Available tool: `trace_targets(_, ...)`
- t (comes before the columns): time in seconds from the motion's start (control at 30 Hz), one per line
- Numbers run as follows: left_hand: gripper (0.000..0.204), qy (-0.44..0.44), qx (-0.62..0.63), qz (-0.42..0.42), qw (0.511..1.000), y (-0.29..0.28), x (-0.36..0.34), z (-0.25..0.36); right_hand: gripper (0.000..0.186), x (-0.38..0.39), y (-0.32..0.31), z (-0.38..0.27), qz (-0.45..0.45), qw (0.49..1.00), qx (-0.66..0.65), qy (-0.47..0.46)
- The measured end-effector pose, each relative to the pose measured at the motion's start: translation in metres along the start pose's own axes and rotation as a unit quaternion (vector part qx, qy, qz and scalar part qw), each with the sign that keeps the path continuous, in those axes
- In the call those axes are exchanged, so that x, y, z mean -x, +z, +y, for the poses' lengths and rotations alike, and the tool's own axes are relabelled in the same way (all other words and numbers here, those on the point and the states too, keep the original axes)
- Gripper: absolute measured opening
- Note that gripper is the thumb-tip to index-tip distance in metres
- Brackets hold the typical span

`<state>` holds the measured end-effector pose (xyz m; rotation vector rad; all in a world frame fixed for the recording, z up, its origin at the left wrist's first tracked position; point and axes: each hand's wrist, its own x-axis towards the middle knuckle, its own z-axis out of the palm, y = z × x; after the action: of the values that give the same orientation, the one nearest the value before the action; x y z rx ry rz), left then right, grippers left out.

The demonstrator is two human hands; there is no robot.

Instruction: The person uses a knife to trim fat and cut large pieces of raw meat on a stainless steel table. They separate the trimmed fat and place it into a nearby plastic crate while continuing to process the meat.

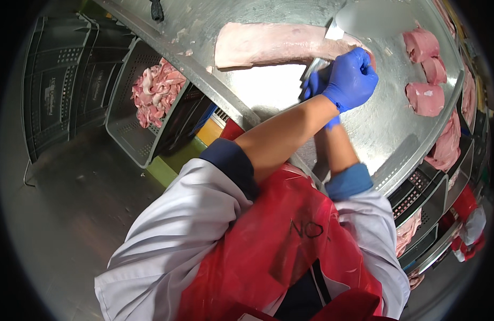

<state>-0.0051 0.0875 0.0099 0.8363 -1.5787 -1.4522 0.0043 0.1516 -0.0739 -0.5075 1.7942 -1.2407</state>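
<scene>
Steadying well: the step at the loin (268, 45) seemed to call for a firm hold on its right end, with the meat flat on the table (390, 104) so that it would not slide.
Crossed arms: the left forearm (289, 128) passed over the right forearm (340, 152), so smooth, unhurried movements, led away from the left hand (354, 77), would have served best.
Strip: a grey strip (312, 68) showed beside the right hand (315, 85); if it was a blade, its edge was best kept clear of the left hand.
Left fingers: curled tight with no visible gap, they seemed to grip the loin's right end, whose pink tip showed just past them.
Right fingers: blurred, left of the left wrist, they were near the loin's near side; how far they were spread, and whether they held the strip, I could not tell.
Loin: it lay left to right on the table's far part, pale side up.
Cuts: three pink cuts (434, 70) lay to the right, apart from both hands.
Crate: left of the table, a grey crate (130, 131) held trim (158, 93).
</scene>
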Motion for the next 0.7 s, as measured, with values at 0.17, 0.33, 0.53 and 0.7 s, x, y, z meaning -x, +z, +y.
trace_targets(0.17,0.012,0.010,0.025,-0.003,1.000,0.005,0.013,0.011,0.062,0.054,0.021,0.015,-0.004,1.000,0.018,-0.025)
trace_targets(0.33,0.011,0.051,0.072,0.028,0.996,0.009,0.001,0.016,0.082,-0.012,0.043,-0.034,-0.010,0.999,-0.022,-0.032)
trace_targets(0.53,0.011,0.084,0.091,0.031,0.992,0.005,0.004,0.040,0.081,0.018,0.060,-0.038,-0.009,0.994,0.081,-0.079)
trace_targets(0.7,0.012,0.080,0.126,0.057,0.987,-0.006,-0.008,0.061,0.076,0.037,0.086,-0.039,-0.009,0.979,0.197,-0.059)
